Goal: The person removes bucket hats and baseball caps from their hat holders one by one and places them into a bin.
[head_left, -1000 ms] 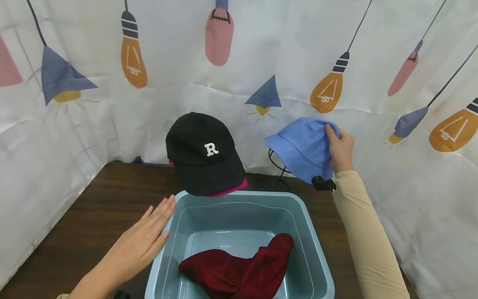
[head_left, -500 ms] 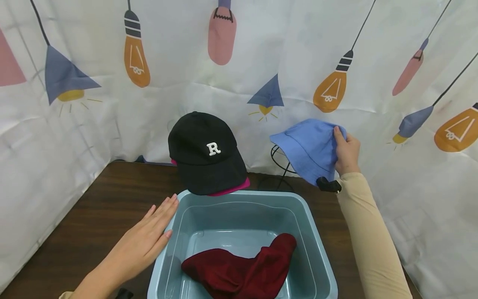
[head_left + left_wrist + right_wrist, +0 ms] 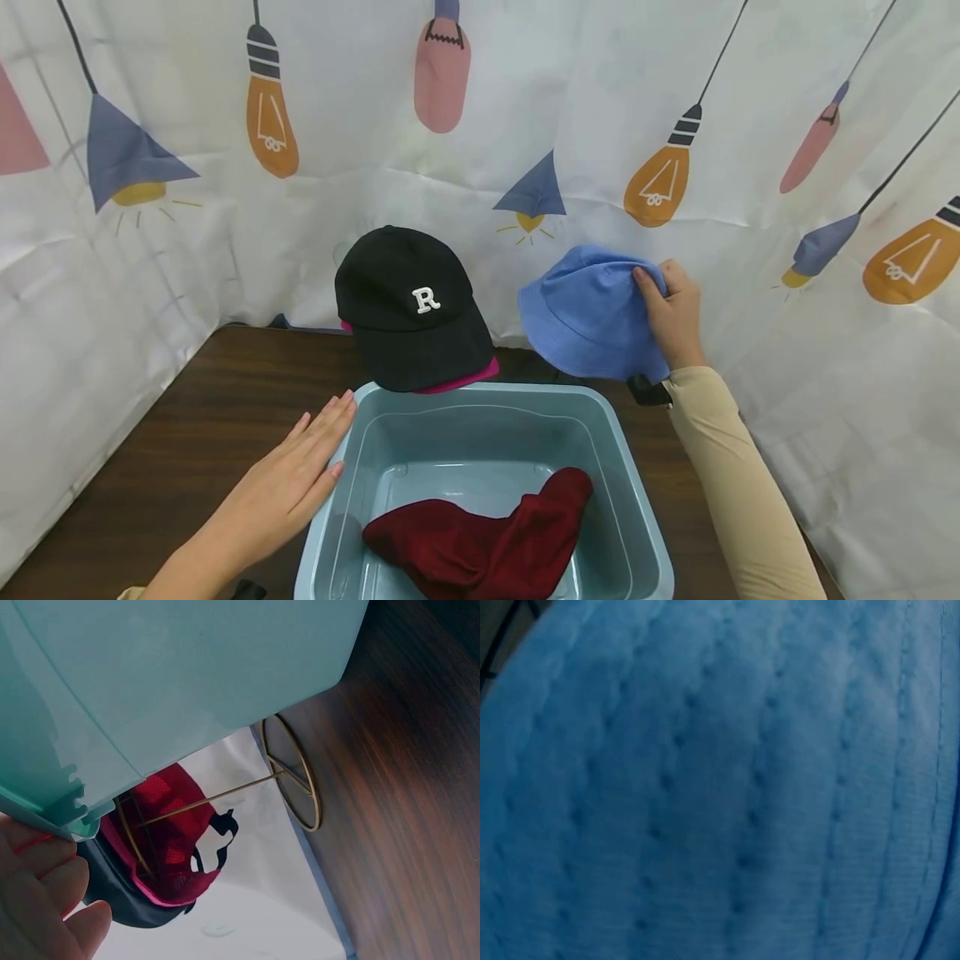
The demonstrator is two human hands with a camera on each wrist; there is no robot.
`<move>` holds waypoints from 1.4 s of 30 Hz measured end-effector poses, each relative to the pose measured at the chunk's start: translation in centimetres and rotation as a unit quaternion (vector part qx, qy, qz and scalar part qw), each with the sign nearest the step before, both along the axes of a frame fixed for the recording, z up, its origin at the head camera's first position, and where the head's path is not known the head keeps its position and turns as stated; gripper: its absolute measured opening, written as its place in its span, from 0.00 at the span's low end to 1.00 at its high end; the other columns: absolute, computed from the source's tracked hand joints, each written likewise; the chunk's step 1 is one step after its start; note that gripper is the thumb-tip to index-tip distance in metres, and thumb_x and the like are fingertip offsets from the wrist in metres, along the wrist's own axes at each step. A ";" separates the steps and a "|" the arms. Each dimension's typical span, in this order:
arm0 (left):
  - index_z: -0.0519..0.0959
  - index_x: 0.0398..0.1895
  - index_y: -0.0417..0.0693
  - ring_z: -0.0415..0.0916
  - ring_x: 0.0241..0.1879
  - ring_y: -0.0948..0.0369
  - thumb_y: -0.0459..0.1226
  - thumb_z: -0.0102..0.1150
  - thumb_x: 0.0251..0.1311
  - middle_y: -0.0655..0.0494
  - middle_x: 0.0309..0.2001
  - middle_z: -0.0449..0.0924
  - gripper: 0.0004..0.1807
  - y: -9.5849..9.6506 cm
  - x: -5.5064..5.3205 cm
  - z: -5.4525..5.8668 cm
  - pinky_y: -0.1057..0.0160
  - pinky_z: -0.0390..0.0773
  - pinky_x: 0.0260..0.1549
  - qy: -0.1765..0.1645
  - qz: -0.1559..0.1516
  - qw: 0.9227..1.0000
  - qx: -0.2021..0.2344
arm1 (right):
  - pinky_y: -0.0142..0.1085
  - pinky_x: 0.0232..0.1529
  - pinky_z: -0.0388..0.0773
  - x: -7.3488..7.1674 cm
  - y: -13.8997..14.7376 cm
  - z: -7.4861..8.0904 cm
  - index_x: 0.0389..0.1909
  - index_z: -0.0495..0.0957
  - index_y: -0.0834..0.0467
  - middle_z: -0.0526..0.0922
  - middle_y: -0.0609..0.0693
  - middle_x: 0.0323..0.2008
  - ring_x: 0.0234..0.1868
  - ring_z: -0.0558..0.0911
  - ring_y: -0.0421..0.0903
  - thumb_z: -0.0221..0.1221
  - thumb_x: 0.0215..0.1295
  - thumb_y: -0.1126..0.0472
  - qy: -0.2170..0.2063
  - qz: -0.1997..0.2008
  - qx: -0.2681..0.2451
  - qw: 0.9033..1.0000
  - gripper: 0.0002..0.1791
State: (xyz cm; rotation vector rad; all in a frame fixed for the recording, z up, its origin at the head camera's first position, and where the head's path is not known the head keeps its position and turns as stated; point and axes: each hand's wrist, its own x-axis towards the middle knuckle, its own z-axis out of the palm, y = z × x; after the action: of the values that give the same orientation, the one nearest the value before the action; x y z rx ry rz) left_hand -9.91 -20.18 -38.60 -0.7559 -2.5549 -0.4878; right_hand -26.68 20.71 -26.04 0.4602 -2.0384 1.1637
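In the head view my right hand (image 3: pixel 675 312) pinches the crown of a light blue bucket hat (image 3: pixel 592 312) behind the basin's right corner. The stitched brim of that bucket hat (image 3: pixel 720 787) fills the right wrist view, hiding the fingers. My left hand (image 3: pixel 281 483) lies with straight fingers along the left rim of a blue plastic basin (image 3: pixel 622 450). A dark red hat (image 3: pixel 487 533) lies crumpled inside the basin. Beyond the far rim sits a black baseball cap (image 3: pixel 405 283) with a white R; pink shows under its brim.
A wire hat stand (image 3: pixel 300 780) holds up the black cap in the left wrist view. The dark wooden table (image 3: pixel 187 417) runs back to a white curtain (image 3: pixel 315 208) printed with lamps and bulbs. A thin black wire thing (image 3: pixel 499 645) peeks out at the right wrist view's corner.
The blue bucket hat has tipped and shifted slightly left and down with my right hand. It now covers the black wire stand seen under it before. My left hand has stayed on the rim.
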 end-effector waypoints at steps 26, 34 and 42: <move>0.55 0.71 0.39 0.43 0.72 0.61 0.37 0.54 0.62 0.45 0.71 0.56 0.35 -0.1 0.0 -0.3 0.73 0.32 0.66 0.005 -0.001 1.000 -0.002 | 0.25 0.27 0.61 2.5 -0.3 0.6 0.16 0.76 0.64 0.66 0.51 0.19 0.23 0.65 0.38 0.62 0.59 0.50 0.159 0.123 0.085 0.976 0.22; 0.56 0.71 0.38 0.45 0.72 0.59 0.36 0.55 0.62 0.45 0.71 0.56 0.35 0.0 -0.1 -0.2 0.72 0.33 0.66 0.010 -0.005 1.000 0.004 | 0.27 0.33 0.67 3.9 -1.2 1.0 0.20 0.80 0.65 0.74 0.56 0.27 0.28 0.74 0.47 0.57 0.62 0.43 0.188 0.112 0.175 0.960 0.28; 0.55 0.72 0.40 0.44 0.72 0.60 0.37 0.55 0.62 0.45 0.71 0.56 0.36 0.0 0.0 -0.2 0.72 0.32 0.66 0.007 -0.003 1.000 0.004 | 0.34 0.34 0.76 5.2 -1.4 1.3 0.26 0.82 0.64 0.82 0.53 0.27 0.29 0.81 0.47 0.55 0.64 0.47 0.168 0.105 0.275 0.941 0.22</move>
State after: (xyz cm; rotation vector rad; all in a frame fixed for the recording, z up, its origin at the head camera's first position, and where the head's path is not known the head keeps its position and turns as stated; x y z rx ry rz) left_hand -9.95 -20.22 -38.84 -0.7629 -2.5365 -0.4931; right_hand -21.49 19.34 -24.73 1.0934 -2.0167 0.5506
